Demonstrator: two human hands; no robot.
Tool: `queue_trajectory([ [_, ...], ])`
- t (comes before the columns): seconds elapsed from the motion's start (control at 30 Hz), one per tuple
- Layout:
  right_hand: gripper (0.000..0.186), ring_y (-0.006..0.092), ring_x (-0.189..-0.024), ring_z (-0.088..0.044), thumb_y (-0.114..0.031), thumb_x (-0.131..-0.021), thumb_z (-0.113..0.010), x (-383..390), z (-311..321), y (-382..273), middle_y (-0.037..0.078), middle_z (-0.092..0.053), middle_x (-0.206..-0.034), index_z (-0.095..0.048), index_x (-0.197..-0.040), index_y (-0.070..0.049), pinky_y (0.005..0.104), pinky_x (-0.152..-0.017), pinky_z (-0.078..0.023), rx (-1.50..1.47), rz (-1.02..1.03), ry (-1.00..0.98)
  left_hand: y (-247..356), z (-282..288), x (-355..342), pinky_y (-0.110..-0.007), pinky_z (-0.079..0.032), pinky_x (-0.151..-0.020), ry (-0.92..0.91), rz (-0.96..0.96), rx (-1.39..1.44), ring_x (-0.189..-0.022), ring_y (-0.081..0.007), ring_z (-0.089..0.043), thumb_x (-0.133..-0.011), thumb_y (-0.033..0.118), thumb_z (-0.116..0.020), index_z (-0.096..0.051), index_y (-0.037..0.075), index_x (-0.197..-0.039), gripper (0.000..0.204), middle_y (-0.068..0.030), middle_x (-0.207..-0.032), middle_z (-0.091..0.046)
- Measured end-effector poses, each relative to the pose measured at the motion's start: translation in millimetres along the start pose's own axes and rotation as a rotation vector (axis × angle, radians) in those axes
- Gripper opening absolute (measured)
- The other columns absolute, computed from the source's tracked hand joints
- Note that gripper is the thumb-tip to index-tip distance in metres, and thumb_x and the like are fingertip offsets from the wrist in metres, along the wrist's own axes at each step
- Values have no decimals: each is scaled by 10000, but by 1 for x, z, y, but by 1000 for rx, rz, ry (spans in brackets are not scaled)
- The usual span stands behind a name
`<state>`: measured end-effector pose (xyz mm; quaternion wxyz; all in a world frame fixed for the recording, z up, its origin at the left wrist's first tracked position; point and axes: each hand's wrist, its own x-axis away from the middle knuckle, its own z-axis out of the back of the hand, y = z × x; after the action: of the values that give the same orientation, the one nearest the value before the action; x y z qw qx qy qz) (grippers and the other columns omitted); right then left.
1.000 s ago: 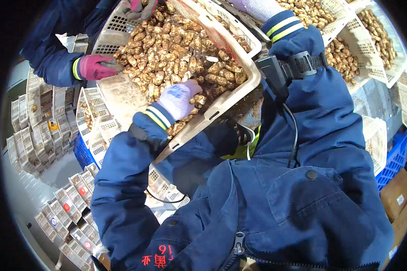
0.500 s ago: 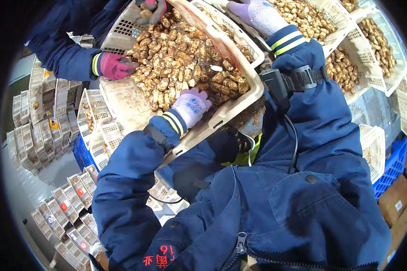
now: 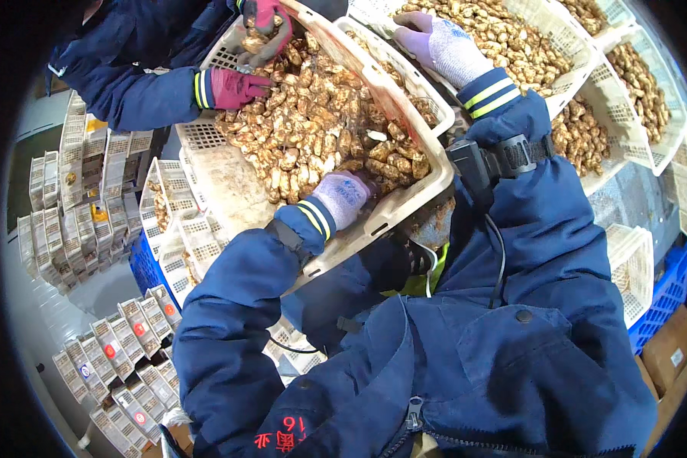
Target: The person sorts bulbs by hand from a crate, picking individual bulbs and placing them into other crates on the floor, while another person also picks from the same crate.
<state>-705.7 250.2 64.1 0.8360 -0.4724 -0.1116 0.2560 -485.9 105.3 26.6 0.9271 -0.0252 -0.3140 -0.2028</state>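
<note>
Tray (image 3: 217, 175), off-white, heaped with mottled brown lumps (image 3: 305, 114).
Left to right: co-worker's maroon-gloved hand (image 3: 238, 88) touches the lumps; left hand (image 3: 343, 200), fingers curled down among them by the near rim, fingertips hidden, cannot tell if any is held; right hand (image 3: 450, 49), thumb and fingers apart, at the left side of a white crate (image 3: 584, 57) of similar lumps, cannot tell whether it grips.

Widest opening we see: bare left strip of white tray (image 3: 237, 183). Brown lumpy heap (image 3: 305, 126) blocks tray middle; our left hand (image 3: 343, 198) fills space by near rim (image 3: 359, 243). Co-worker's pink-gloved hands (image 3: 237, 88) crowd far left. Far right, filled crates (image 3: 590, 59) and our right hand (image 3: 449, 52) obstruct.
</note>
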Motion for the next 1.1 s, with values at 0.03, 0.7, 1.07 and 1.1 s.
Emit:
queue_trajectory([
  [0.03, 329, 329, -827, -622, -318, -838, -490, -1, 5, 1, 208, -632, -857, -619, -1013, -71, 402, -740, -479, 10, 2, -23, 0, 5, -4, -409, -500, -715, -89, 67, 19, -836, -323, -608, -707, 146, -600, -605, 45, -1011, 320, -169, -926, -616],
  [0.7, 374, 261, -939, -606, -303, -846, -501, -31, -11, 38, 157, -637, -1015, -596, -1120, -65, 320, -838, -448, 79, 247, -33, -28, 46, 89, -315, -469, -815, 943, 437, 752, -902, -232, -608, -682, 112, -706, -640, 80, -964, 291, -114, -951, -641],
  [1.07, 346, 133, -768, -538, -230, -866, -532, -33, -15, 52, 54, -607, -935, -577, -1124, -4, 257, -693, -449, -334, -46, -161, 38, -214, 293, -429, -474, -876, 1561, 878, 624, -897, -258, -619, -743, 254, -684, -617, 71, -1090, 398, -127, -1063, -609],
  [1.1, 338, 112, -754, -538, -237, -877, -529, -33, -12, 61, 28, -611, -930, -574, -1150, -45, 233, -671, -422, -350, -96, -176, 43, -230, 293, -437, -430, -932, 1410, 1036, 656, -933, -265, -614, -686, 308, -715, -608, 65, -1111, 501, -121, -1080, -616],
])
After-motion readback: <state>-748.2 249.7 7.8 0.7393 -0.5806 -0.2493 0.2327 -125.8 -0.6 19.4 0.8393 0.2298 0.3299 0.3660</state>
